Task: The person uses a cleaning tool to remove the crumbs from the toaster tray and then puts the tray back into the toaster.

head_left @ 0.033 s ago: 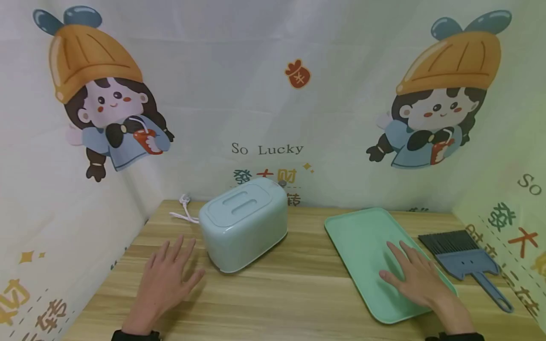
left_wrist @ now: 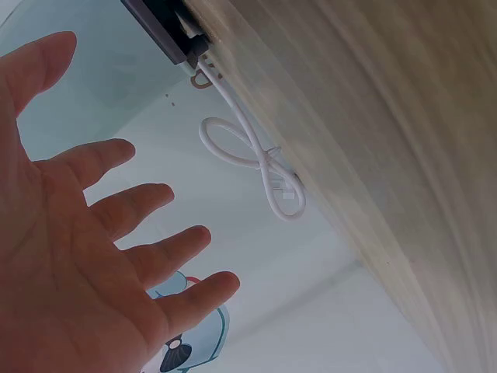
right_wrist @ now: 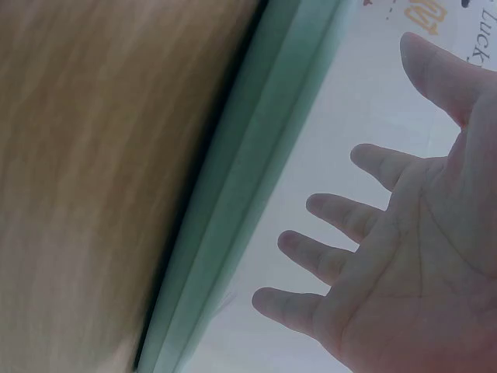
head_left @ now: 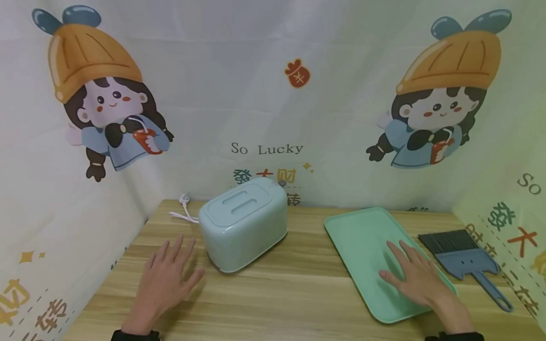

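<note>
A pale blue toaster (head_left: 245,227) with two slots covered by a lid stands left of the middle of the table. My left hand (head_left: 166,279) hovers just left of its near end, fingers spread and holding nothing. In the left wrist view the palm of that hand (left_wrist: 85,256) faces the toaster's side (left_wrist: 109,85) without touching it. A green rectangular tray (head_left: 358,251) lies flat on the right. Above its near right part is my right hand (head_left: 418,279), fingers apart. The right wrist view has this hand (right_wrist: 404,241) clear of the tray's edge (right_wrist: 241,186), with nothing in it.
A blue-grey brush (head_left: 469,260) with dark bristles lies right of the tray, by the side wall. The toaster's white cord and plug (head_left: 185,208) rest behind it on the left. Printed cloth (head_left: 341,118) encloses the wooden table (head_left: 264,303) at the back and sides.
</note>
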Action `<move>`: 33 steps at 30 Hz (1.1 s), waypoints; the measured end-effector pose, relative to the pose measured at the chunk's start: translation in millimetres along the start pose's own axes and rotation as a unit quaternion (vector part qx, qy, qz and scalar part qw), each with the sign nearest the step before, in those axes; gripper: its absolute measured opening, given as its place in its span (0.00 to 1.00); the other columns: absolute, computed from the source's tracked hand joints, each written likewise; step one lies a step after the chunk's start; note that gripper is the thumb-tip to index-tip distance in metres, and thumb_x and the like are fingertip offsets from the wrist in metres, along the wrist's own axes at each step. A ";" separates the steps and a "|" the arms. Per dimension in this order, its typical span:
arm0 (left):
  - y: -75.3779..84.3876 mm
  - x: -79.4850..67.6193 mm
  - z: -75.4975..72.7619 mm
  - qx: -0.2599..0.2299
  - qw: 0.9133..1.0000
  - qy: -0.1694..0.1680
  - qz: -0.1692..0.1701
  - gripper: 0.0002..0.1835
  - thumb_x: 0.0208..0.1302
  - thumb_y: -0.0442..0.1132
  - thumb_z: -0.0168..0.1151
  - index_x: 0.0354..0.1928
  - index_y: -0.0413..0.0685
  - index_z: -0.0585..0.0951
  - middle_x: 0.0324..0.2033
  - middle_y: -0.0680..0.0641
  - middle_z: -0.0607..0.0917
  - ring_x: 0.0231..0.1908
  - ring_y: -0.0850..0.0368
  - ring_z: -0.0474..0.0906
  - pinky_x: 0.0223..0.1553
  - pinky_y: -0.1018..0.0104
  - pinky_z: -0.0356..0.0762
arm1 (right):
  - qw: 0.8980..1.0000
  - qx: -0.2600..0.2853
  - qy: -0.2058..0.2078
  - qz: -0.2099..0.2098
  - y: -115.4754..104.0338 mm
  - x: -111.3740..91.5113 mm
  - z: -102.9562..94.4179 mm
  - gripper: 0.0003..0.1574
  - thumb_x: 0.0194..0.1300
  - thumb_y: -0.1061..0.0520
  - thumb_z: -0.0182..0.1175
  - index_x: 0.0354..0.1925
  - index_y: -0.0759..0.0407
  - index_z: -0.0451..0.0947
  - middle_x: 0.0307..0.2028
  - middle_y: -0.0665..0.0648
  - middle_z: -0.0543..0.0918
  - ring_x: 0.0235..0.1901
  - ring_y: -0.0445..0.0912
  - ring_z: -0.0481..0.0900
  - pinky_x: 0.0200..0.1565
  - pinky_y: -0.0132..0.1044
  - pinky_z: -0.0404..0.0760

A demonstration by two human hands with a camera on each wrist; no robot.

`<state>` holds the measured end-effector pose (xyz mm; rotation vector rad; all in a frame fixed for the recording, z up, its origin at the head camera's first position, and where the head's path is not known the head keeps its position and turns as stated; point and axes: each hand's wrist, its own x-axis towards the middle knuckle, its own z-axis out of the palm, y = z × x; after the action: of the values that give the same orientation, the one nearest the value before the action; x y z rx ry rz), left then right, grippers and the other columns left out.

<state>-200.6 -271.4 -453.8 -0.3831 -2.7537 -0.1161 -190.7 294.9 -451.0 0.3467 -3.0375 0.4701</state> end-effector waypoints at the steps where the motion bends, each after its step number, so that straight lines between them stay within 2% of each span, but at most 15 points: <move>1: 0.0 -0.1 0.2 0.000 1.000 0.001 0.001 0.40 0.62 0.62 0.57 0.69 0.47 0.63 0.68 0.35 0.59 0.64 0.29 0.52 0.59 0.29 0.55 | 1.000 0.000 0.000 0.000 0.0 -0.2 -0.2 0.49 0.67 0.32 0.51 0.72 0.58 0.50 0.68 0.74 0.52 0.63 0.73 0.50 0.52 0.81 0.50; 15: 1.4 0.5 -0.6 -0.002 1.000 0.014 0.007 0.41 0.61 0.63 0.57 0.70 0.48 0.63 0.68 0.35 0.60 0.63 0.29 0.53 0.58 0.30 0.55 | 1.000 -0.002 0.005 -0.008 6.3 1.1 -3.4 0.48 0.68 0.33 0.51 0.72 0.58 0.51 0.68 0.74 0.53 0.62 0.74 0.51 0.52 0.80 0.51; 23: 0.4 -0.6 1.0 -0.009 1.000 0.007 0.003 0.41 0.63 0.63 0.56 0.70 0.48 0.61 0.68 0.35 0.60 0.63 0.29 0.53 0.58 0.28 0.55 | 1.000 0.017 0.016 -0.017 2.8 2.1 -9.8 0.48 0.68 0.35 0.52 0.73 0.58 0.48 0.68 0.74 0.51 0.63 0.73 0.49 0.55 0.77 0.51; 27: -3.5 7.4 -4.1 -0.027 0.999 0.017 0.005 0.40 0.64 0.62 0.55 0.70 0.47 0.61 0.67 0.33 0.61 0.62 0.29 0.56 0.58 0.29 0.58 | 0.997 0.067 0.020 -0.032 -10.3 4.0 -22.2 0.48 0.68 0.35 0.52 0.75 0.50 0.43 0.70 0.72 0.49 0.65 0.71 0.48 0.55 0.76 0.53; 33: -4.7 26.4 -23.2 -0.109 0.991 0.072 -0.014 0.36 0.66 0.59 0.55 0.71 0.50 0.61 0.64 0.34 0.66 0.60 0.32 0.63 0.55 0.32 0.65 | 0.986 0.142 0.010 -0.087 -49.6 17.2 -52.6 0.45 0.70 0.38 0.52 0.75 0.43 0.41 0.71 0.65 0.48 0.68 0.64 0.47 0.58 0.72 0.56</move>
<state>-217.9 -272.4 -422.9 -0.3766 -2.6100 -0.4381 -195.5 261.2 -385.0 0.6099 -2.8847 0.8885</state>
